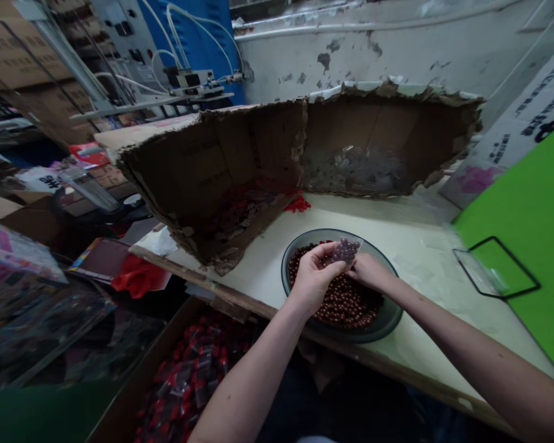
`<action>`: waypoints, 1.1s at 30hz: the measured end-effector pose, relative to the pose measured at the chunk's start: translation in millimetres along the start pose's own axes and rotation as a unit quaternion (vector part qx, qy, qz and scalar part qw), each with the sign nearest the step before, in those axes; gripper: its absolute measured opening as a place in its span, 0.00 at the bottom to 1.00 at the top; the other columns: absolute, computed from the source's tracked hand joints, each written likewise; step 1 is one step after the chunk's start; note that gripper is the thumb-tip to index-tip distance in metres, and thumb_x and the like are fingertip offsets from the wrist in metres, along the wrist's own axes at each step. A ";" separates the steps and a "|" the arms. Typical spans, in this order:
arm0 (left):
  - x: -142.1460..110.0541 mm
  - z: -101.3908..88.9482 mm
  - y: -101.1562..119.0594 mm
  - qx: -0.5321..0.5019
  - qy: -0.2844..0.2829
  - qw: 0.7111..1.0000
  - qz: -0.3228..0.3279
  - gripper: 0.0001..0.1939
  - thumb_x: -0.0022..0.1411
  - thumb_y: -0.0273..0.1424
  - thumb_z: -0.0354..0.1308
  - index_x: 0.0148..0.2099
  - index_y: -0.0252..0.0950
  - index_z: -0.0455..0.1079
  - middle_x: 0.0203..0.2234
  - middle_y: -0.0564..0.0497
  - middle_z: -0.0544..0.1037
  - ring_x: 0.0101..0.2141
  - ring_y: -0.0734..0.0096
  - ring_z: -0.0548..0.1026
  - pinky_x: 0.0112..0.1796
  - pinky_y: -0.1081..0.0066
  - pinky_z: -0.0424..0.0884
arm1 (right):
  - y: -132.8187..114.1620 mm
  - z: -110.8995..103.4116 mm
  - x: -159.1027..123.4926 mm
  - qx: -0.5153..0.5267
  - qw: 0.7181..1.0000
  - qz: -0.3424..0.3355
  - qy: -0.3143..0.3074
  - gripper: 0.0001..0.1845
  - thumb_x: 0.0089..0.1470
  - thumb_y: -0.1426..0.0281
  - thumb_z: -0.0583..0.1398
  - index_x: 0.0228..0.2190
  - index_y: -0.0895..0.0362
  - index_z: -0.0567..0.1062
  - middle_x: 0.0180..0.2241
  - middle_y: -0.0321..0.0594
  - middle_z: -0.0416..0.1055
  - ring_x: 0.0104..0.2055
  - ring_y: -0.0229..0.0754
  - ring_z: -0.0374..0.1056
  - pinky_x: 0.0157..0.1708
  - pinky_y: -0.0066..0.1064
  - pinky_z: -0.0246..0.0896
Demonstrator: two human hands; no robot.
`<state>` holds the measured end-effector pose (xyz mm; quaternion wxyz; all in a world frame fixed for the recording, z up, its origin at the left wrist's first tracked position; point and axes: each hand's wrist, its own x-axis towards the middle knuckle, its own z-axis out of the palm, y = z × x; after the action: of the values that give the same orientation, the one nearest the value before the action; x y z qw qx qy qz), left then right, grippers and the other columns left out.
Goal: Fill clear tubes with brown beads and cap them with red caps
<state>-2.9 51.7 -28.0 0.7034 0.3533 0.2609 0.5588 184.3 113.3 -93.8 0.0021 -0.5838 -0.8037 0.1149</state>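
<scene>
My left hand and my right hand pinch a small clear plastic bag of dark round beads between them. The bag is held just above a dark glass bowl, and both hands are over its far half. The bowl sits on a cream-coloured tabletop and is filled with glossy reddish-brown beads. My hands hide part of the beads and the bowl's rim.
A torn cardboard box with red items inside stands behind the bowl. Below the table's near edge, an open carton holds many red packets. A green board rises at the right, and a wire-edged clear sheet lies near it.
</scene>
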 end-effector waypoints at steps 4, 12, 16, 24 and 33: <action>-1.3 2.2 0.5 -0.008 0.011 1.000 -0.006 0.19 0.43 0.26 0.68 0.42 0.34 0.76 0.35 0.49 0.79 0.34 0.72 0.75 0.42 0.68 0.70 | -3.6 -1.4 -1.5 -0.007 1.000 0.007 -0.003 0.09 0.51 0.71 0.60 0.36 0.57 0.77 0.37 0.48 0.77 0.42 0.49 0.72 0.40 0.31 0.61; 0.1 3.9 -2.5 -0.022 0.020 1.000 -0.006 0.17 0.44 0.28 0.69 0.39 0.32 0.75 0.32 0.49 0.79 0.32 0.72 0.75 0.39 0.70 0.70 | -5.7 -2.0 -3.0 -0.015 1.000 0.009 0.000 0.09 0.53 0.71 0.59 0.36 0.59 0.77 0.37 0.50 0.77 0.41 0.48 0.72 0.39 0.30 0.61; 2.5 5.5 -4.4 -0.032 0.044 0.998 -0.010 0.16 0.43 0.29 0.69 0.36 0.31 0.75 0.29 0.50 0.78 0.30 0.74 0.74 0.37 0.71 0.70 | -5.1 -0.7 -2.9 -0.015 1.000 0.006 0.000 0.09 0.53 0.70 0.58 0.35 0.59 0.77 0.38 0.50 0.77 0.42 0.49 0.72 0.39 0.30 0.60; 3.5 8.0 -2.7 -0.017 0.055 0.998 -0.024 0.15 0.42 0.27 0.68 0.36 0.31 0.75 0.30 0.49 0.78 0.31 0.73 0.74 0.37 0.70 0.70 | -5.7 -2.0 -3.9 0.000 1.000 0.008 0.000 0.09 0.53 0.70 0.58 0.36 0.59 0.77 0.40 0.50 0.76 0.44 0.48 0.71 0.41 0.30 0.60; 2.8 9.5 1.9 -0.027 0.059 0.997 -0.038 0.18 0.37 0.21 0.60 0.36 0.31 0.76 0.27 0.50 0.79 0.30 0.72 0.75 0.36 0.70 0.69 | -10.3 -5.4 -2.5 0.028 0.999 0.017 -0.003 0.08 0.54 0.68 0.58 0.34 0.56 0.77 0.39 0.47 0.77 0.43 0.48 0.72 0.39 0.29 0.61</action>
<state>3.8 52.7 -20.6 0.7171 0.2902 0.2999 0.5583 176.1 109.0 -86.3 0.0143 -0.5967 -0.7903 0.1388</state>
